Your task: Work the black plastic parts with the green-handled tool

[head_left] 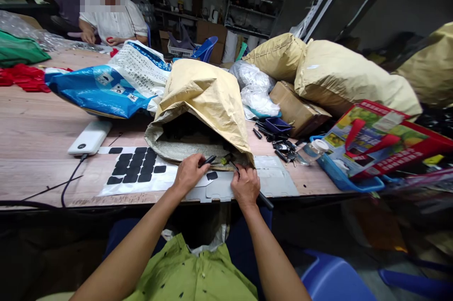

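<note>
My left hand (188,174) is closed on a small black cylindrical piece (209,160), which sticks out past the fingertips. In my right hand (245,185) is a long black rod-like tool (266,201); its rear end shows below the hand and its thin front end points toward the left hand. A small yellow-green piece (225,159) lies near that front end; whether they touch I cannot tell. Both hands are just in front of the mouth of an open tan sack (205,81) with a dark inside. Beside my left hand, a white sheet (108,188) carries several black rounded-square stickers (134,164).
A grey board (276,176) lies under the right hand. Black parts (279,145), a clear jar (313,150) and a blue basket (336,176) stand to the right. A white power bank (90,138) with a cable is at left. A person (116,20) sits across the table.
</note>
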Demonstrator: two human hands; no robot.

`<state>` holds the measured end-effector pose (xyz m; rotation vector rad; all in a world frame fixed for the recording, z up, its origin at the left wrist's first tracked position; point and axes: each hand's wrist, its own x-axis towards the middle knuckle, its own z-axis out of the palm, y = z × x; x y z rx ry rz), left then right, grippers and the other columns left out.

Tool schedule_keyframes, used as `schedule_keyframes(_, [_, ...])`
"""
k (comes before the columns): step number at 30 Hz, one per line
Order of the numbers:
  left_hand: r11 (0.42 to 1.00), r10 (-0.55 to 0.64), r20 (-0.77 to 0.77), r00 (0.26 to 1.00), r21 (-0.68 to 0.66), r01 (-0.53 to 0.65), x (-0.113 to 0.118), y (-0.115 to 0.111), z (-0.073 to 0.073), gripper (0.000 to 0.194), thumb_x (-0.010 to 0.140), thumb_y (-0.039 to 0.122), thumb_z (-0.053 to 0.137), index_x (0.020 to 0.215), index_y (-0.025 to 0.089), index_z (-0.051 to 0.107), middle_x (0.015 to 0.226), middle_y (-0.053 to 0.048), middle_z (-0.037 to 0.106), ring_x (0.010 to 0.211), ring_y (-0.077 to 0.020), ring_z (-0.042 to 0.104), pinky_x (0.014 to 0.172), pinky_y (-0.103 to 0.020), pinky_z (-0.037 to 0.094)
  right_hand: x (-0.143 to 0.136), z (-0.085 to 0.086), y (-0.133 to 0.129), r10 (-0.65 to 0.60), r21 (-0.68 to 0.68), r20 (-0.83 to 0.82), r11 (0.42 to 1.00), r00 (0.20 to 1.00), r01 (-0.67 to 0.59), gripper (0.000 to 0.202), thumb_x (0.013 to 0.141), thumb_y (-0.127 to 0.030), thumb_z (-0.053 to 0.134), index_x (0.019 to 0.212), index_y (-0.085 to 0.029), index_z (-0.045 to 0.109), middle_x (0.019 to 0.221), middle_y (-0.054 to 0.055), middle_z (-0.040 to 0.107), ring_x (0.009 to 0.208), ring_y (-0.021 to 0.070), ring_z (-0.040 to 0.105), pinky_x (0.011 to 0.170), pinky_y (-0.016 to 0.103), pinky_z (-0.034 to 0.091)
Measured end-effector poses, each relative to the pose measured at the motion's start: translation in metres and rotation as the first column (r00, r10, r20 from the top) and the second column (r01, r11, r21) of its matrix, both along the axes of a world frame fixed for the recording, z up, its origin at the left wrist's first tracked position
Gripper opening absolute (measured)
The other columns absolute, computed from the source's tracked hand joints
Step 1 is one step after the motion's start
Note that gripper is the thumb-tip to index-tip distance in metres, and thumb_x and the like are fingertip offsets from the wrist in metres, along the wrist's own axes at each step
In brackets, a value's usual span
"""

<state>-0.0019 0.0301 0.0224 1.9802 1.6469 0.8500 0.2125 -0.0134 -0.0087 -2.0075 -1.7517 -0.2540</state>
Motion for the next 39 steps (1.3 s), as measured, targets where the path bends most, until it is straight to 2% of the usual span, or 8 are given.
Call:
schedule_keyframes(4, [0.991, -0.116, 0.073, 0.991, 0.071, 0.111, 0.006, -0.033, -0.019, 0.010, 0.087, 0.028, 0.068, 0.094, 0.022, 0.064, 0.092, -0.002, 0.068, 0.087, -0.0194, 0.062, 0.078, -0.030, 0.047, -0.001, 0.001, -0.001, -0.007, -0.003, 0.006, 1.000, 1.000, 0.007, 0.029, 0.093, -0.026, 0.058, 0.118, -0.024, 0.071, 0.104, 0.009, 0.064, 0.098, 0.0244, 0.050, 0.079, 0.034, 0.035])
schedule_keyframes(8, [0.979, -0.164, 0.079, 0.983, 0.133, 0.153, 0.008, -0.037, -0.028, 0.011, 0.088, 0.026, 0.067, 0.098, 0.022, 0.065, 0.096, -0.003, 0.068, 0.094, -0.0211, 0.062, 0.084, -0.032, 0.047, -0.001, 0.000, 0.000, -0.003, 0.002, 0.026, 1.000, 1.000, 0.003, 0.029, 0.093, -0.025, 0.058, 0.119, -0.025, 0.071, 0.102, 0.008, 0.064, 0.098, 0.0243, 0.051, 0.079, 0.034, 0.035])
schedule_keyframes(15, [0.988, -0.127, 0.101, 0.987, 0.101, 0.116, 0.006, -0.033, -0.029, 0.011, 0.083, 0.024, 0.070, 0.094, 0.021, 0.068, 0.090, -0.002, 0.067, 0.088, -0.0188, 0.063, 0.080, -0.029, 0.047, 0.005, 0.012, -0.005, 0.104, 0.031, -0.108, 0.994, 0.989, -0.101, 0.032, 0.097, -0.025, 0.049, 0.121, -0.023, 0.071, 0.095, 0.008, 0.065, 0.095, 0.0220, 0.055, 0.083, 0.031, 0.040])
schedule_keyframes(21, [0.990, -0.125, 0.120, 0.985, 0.085, 0.115, 0.007, -0.032, -0.029, 0.013, 0.080, 0.021, 0.072, 0.093, 0.021, 0.068, 0.089, -0.001, 0.067, 0.087, -0.0181, 0.063, 0.079, -0.028, 0.046, -0.002, 0.040, -0.031, 0.325, 0.155, -0.403, 0.946, 0.856, -0.286, 0.034, 0.102, -0.029, 0.044, 0.125, -0.021, 0.067, 0.109, 0.008, 0.068, 0.099, 0.0190, 0.063, 0.087, 0.029, 0.048])
schedule_keyframes(24, [0.991, -0.125, 0.126, 0.984, 0.072, 0.117, 0.007, -0.032, -0.028, 0.015, 0.079, 0.021, 0.072, 0.094, 0.021, 0.068, 0.090, -0.001, 0.067, 0.086, -0.0180, 0.062, 0.078, -0.028, 0.046, -0.008, 0.044, -0.043, 0.360, 0.152, -0.405, 0.933, 0.840, -0.326, 0.035, 0.103, -0.029, 0.043, 0.129, -0.023, 0.066, 0.109, 0.007, 0.068, 0.099, 0.0183, 0.064, 0.088, 0.028, 0.049])
schedule_keyframes(29, [0.989, -0.128, 0.129, 0.983, 0.089, 0.117, 0.008, -0.033, -0.028, 0.013, 0.079, 0.020, 0.072, 0.092, 0.020, 0.069, 0.089, -0.002, 0.067, 0.088, -0.0184, 0.062, 0.080, -0.029, 0.047, -0.014, 0.039, -0.053, 0.312, 0.015, -0.363, 0.944, 0.878, -0.329, 0.035, 0.102, -0.028, 0.044, 0.128, -0.026, 0.067, 0.102, 0.005, 0.068, 0.095, 0.0177, 0.065, 0.084, 0.027, 0.049])
schedule_keyframes(35, [0.990, -0.128, 0.124, 0.984, 0.082, 0.118, 0.008, -0.033, -0.025, 0.014, 0.079, 0.019, 0.072, 0.093, 0.020, 0.069, 0.088, -0.001, 0.066, 0.087, -0.0184, 0.061, 0.078, -0.029, 0.046, -0.022, 0.045, -0.059, 0.356, 0.076, -0.365, 0.932, 0.860, -0.353, 0.036, 0.103, -0.028, 0.042, 0.130, -0.024, 0.066, 0.102, 0.006, 0.068, 0.097, 0.0180, 0.064, 0.086, 0.027, 0.049])
schedule_keyframes(39, [0.990, -0.117, 0.124, 0.985, 0.089, 0.107, 0.008, -0.033, -0.026, 0.015, 0.079, 0.019, 0.071, 0.093, 0.021, 0.069, 0.088, -0.001, 0.066, 0.088, -0.0186, 0.061, 0.078, -0.029, 0.046, -0.027, 0.042, -0.061, 0.359, 0.004, -0.334, 0.925, 0.871, -0.380, 0.035, 0.102, -0.027, 0.044, 0.129, -0.027, 0.067, 0.100, 0.005, 0.068, 0.094, 0.0175, 0.065, 0.082, 0.025, 0.049])
